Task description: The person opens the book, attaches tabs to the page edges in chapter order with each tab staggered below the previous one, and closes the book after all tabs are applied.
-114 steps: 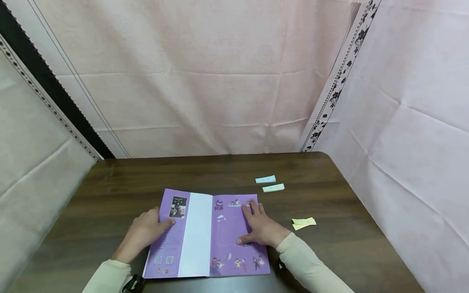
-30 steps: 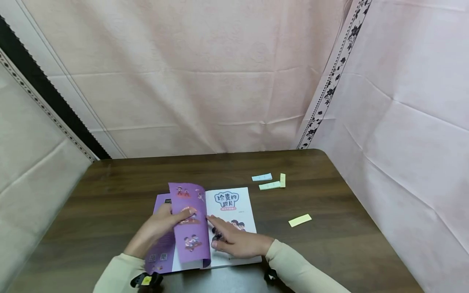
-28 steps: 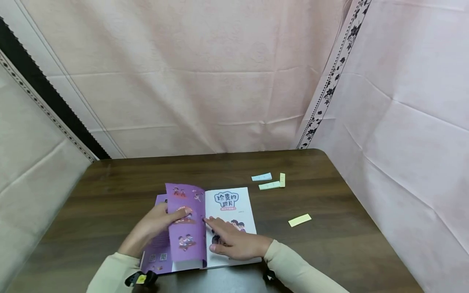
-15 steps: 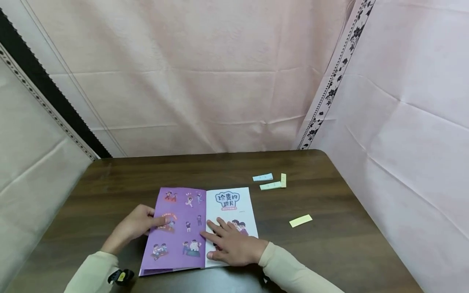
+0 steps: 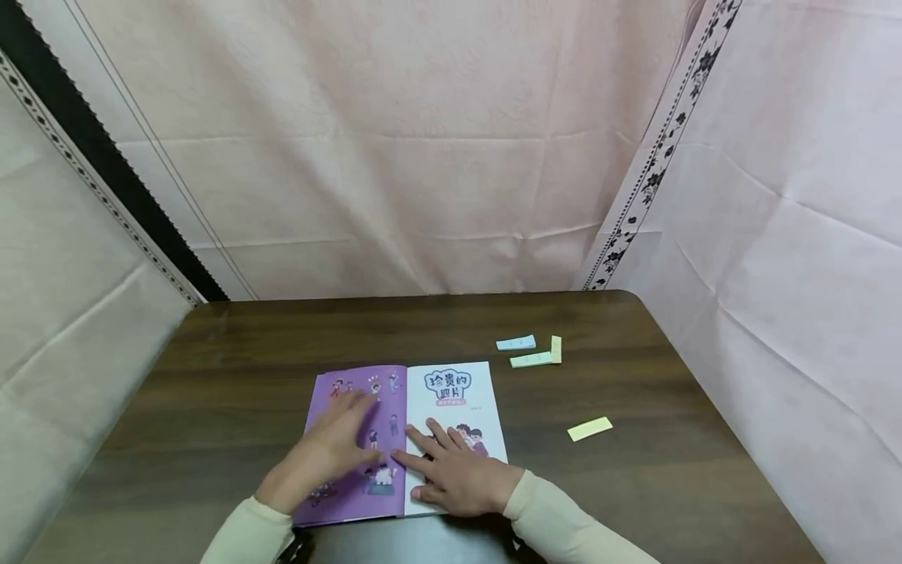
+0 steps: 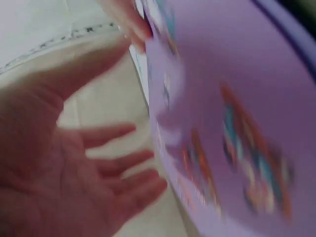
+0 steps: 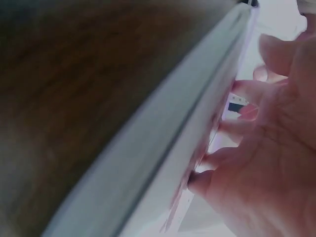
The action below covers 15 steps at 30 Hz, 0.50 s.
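An open book (image 5: 461,419) lies on the table, with a purple page (image 5: 355,501) on its left and a white title page on its right. Over the purple page, my left hand (image 5: 327,450) spreads its fingers and grips nothing; the left wrist view shows the palm (image 6: 59,182) and a gap between thumb and fingers. My right hand (image 5: 468,474) rests on the white page with fingers spread, its index fingertip near the fold. From the right wrist view, the right fingertips (image 7: 200,182) touch the page close above the thick stack of pages (image 7: 148,148).
Past the book's upper right corner lie a blue paper strip (image 5: 516,343), a pale green strip (image 5: 531,360) and an upright yellow-green strip (image 5: 557,349). A yellow strip (image 5: 589,428) lies farther right. Pale cloth (image 5: 423,196) hangs behind the brown table (image 5: 669,470).
The purple page has been turned left and lies flat. My left hand has released its edge and moved right over it. Earlier, one yellow strip moved up beside the green one.
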Each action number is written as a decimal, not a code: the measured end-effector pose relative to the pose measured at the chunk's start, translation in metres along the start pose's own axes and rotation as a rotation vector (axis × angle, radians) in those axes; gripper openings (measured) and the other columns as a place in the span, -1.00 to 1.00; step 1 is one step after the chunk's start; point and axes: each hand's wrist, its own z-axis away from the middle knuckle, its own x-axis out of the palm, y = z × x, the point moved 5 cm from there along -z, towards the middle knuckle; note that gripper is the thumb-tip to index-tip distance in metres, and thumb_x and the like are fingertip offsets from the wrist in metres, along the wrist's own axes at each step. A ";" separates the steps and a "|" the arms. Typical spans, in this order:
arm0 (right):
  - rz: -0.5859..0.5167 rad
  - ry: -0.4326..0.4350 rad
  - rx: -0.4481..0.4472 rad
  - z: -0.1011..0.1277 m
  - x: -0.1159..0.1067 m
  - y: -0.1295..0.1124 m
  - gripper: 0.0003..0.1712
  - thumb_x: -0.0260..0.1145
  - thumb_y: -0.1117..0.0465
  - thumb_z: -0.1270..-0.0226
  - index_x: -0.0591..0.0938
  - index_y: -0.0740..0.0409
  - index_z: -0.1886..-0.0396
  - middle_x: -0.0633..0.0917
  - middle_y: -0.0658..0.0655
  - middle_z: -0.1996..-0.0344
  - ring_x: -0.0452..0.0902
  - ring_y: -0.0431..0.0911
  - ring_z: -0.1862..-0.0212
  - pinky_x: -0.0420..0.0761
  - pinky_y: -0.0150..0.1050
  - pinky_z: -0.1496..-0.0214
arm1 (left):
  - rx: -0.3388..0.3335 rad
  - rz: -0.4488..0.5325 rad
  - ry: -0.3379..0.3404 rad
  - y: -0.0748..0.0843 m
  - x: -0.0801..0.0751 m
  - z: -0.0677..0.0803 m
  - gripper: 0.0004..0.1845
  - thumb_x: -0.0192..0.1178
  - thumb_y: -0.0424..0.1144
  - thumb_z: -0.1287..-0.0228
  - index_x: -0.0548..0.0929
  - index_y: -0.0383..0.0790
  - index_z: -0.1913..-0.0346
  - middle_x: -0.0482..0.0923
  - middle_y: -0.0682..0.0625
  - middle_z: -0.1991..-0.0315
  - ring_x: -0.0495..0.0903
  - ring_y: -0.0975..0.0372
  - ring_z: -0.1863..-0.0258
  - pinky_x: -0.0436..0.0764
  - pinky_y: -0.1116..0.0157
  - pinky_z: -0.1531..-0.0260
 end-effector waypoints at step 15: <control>-0.181 0.216 0.206 0.004 -0.041 0.074 -0.13 0.45 0.02 -0.45 0.35 0.28 -0.59 0.23 0.46 -0.59 0.14 0.33 -0.61 0.28 0.22 -0.58 | 0.011 0.209 -0.150 0.014 0.031 -0.010 0.07 0.72 -0.16 0.07 0.41 -0.27 -0.55 0.11 -0.32 -0.65 0.12 -0.27 -0.61 0.26 -0.27 -0.49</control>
